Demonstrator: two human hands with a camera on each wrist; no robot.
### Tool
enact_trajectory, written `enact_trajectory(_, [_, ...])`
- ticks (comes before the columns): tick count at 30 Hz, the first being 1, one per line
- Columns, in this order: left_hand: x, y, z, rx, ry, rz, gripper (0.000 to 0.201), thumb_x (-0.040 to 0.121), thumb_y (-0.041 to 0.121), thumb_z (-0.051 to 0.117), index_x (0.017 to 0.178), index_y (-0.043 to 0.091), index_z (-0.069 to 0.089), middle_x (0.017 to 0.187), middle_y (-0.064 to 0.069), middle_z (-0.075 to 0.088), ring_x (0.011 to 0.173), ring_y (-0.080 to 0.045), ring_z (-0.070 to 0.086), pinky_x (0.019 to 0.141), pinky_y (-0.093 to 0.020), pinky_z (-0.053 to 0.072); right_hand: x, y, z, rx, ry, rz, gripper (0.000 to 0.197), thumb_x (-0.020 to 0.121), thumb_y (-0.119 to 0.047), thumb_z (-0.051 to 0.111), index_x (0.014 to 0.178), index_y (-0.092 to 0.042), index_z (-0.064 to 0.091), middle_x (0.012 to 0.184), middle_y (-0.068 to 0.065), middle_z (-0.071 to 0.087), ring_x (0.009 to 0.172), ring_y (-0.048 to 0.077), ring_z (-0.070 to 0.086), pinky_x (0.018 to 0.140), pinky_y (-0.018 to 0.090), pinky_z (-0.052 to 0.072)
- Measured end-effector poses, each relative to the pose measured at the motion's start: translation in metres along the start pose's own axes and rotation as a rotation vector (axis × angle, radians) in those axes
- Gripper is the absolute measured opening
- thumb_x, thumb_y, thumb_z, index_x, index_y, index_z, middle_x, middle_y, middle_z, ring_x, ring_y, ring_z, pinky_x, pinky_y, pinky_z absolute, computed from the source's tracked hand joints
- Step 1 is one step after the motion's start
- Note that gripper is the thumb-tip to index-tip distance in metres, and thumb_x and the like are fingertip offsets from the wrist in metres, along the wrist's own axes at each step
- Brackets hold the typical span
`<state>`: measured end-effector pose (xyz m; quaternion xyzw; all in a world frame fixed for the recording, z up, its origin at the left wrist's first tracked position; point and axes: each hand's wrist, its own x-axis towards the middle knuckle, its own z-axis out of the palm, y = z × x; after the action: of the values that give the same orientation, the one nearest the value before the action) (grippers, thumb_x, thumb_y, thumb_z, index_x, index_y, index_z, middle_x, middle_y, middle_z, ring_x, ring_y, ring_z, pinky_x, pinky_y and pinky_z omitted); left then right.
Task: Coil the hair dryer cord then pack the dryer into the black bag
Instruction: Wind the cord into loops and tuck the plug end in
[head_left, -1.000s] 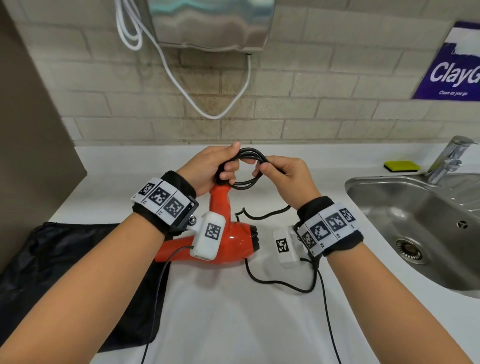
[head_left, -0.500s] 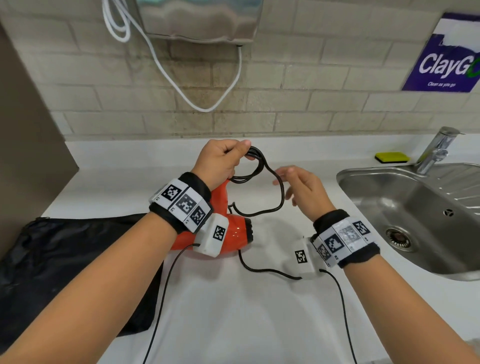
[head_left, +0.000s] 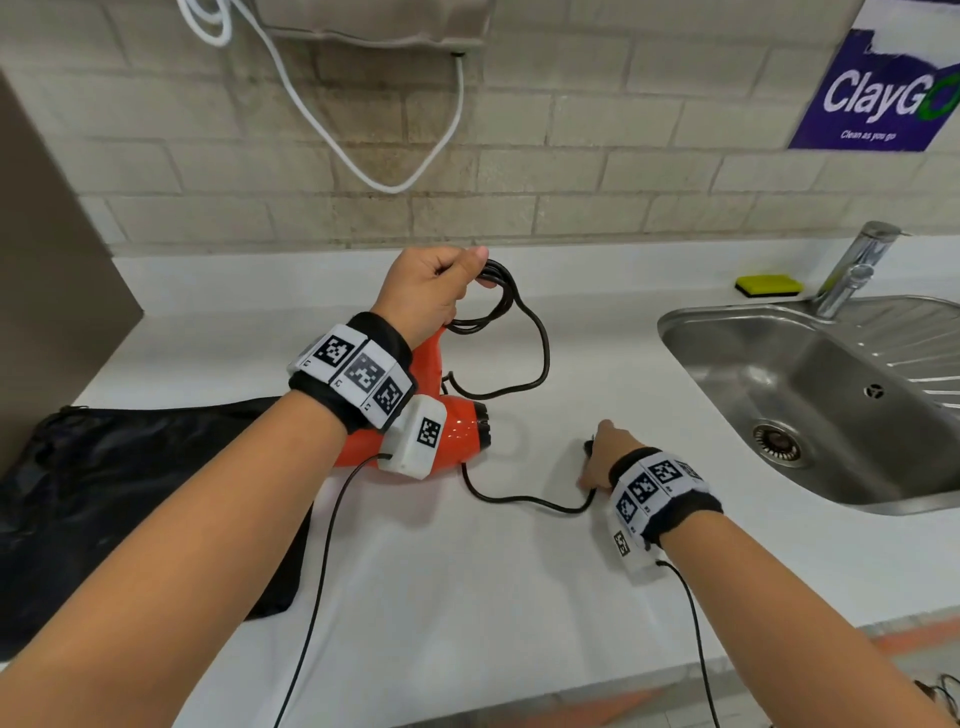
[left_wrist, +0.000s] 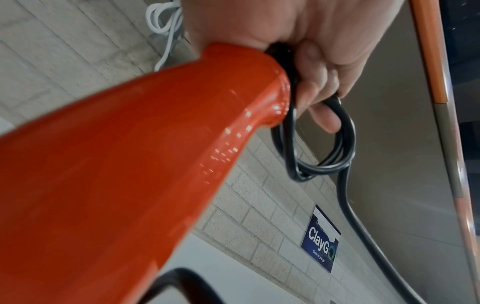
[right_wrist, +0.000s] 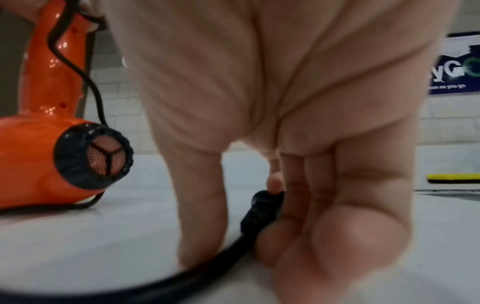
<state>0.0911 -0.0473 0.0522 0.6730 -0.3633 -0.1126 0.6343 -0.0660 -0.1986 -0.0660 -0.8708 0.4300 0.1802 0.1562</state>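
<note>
The orange hair dryer (head_left: 460, 434) lies on the white counter, its handle pointing at the wall. My left hand (head_left: 434, 293) grips the end of the handle together with a few coiled loops of the black cord (head_left: 543, 358). The left wrist view shows those loops (left_wrist: 324, 148) hanging from my curled fingers beside the dryer handle (left_wrist: 130, 164). The rest of the cord trails over the counter to my right hand (head_left: 597, 462), which is down on the surface. There my thumb and curled fingers pinch the black plug (right_wrist: 262, 209). The black bag (head_left: 130, 483) lies flat at the left, partly under my left forearm.
A steel sink (head_left: 753, 374) with a tap (head_left: 857, 270) and a yellow sponge (head_left: 769, 285) is at the right. A white cable (head_left: 363, 166) hangs on the brick wall behind. A brown panel (head_left: 52, 260) bounds the left side. The counter's front edge runs below my forearms.
My right hand has let go of the loop by my left hand and dropped to the counter onto the plug end. My left hand still holds the coil and handle.
</note>
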Motion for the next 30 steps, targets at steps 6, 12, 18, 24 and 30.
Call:
enact_trajectory(6, [-0.001, 0.000, 0.001, 0.026, -0.011, 0.009, 0.030, 0.093, 0.028, 0.051, 0.070, 0.019, 0.067, 0.036, 0.013, 0.033, 0.037, -0.004, 0.026, 0.049, -0.030, 0.027, 0.005, -0.004, 0.000, 0.107, 0.059, 0.011, 0.053, 0.083, -0.009, 0.059, 0.127, 0.005, 0.034, 0.129, 0.020, 0.049, 0.115, 0.031, 0.054, 0.083, 0.031, 0.047])
enact_trajectory(12, [0.000, 0.000, -0.002, 0.027, 0.036, -0.010, 0.029, 0.093, 0.030, 0.050, 0.073, 0.019, 0.067, 0.038, 0.014, 0.033, 0.037, -0.005, 0.026, 0.049, -0.029, 0.028, -0.019, -0.008, -0.039, 0.679, 0.547, -0.192, 0.028, 0.092, 0.001, 0.038, 0.118, 0.006, 0.046, 0.109, 0.024, 0.058, 0.100, 0.036, 0.055, 0.067, 0.022, 0.032])
enact_trajectory(18, [0.002, 0.002, 0.003, 0.086, 0.049, 0.017, 0.031, 0.094, 0.031, 0.048, 0.070, 0.023, 0.065, 0.051, 0.005, 0.036, 0.038, -0.003, 0.033, 0.052, -0.025, 0.033, -0.067, -0.037, -0.055, 0.785, 0.804, -0.717, 0.015, 0.089, -0.004, 0.041, 0.096, -0.007, 0.054, 0.070, -0.005, 0.044, 0.062, 0.007, 0.041, 0.056, 0.008, 0.033])
enact_trajectory(24, [0.001, 0.001, 0.013, 0.064, 0.013, 0.017, 0.038, 0.095, 0.032, 0.044, 0.063, 0.027, 0.064, 0.047, 0.009, 0.035, 0.039, -0.004, 0.030, 0.051, -0.026, 0.030, -0.073, -0.068, -0.054, 0.449, 0.778, -0.671, 0.024, 0.088, -0.004, 0.042, 0.106, -0.003, 0.059, 0.103, 0.012, 0.052, 0.077, 0.031, 0.056, 0.070, 0.038, 0.048])
enact_trajectory(30, [0.002, 0.001, 0.009, -0.029, 0.005, -0.022, 0.040, 0.097, 0.031, 0.039, 0.066, 0.019, 0.060, 0.036, 0.014, 0.034, 0.037, -0.002, 0.028, 0.045, -0.020, 0.027, -0.074, -0.087, -0.059, 0.627, 0.801, -0.707, 0.017, 0.085, 0.000, 0.044, 0.098, 0.000, 0.056, 0.098, 0.013, 0.055, 0.077, 0.018, 0.047, 0.065, 0.016, 0.031])
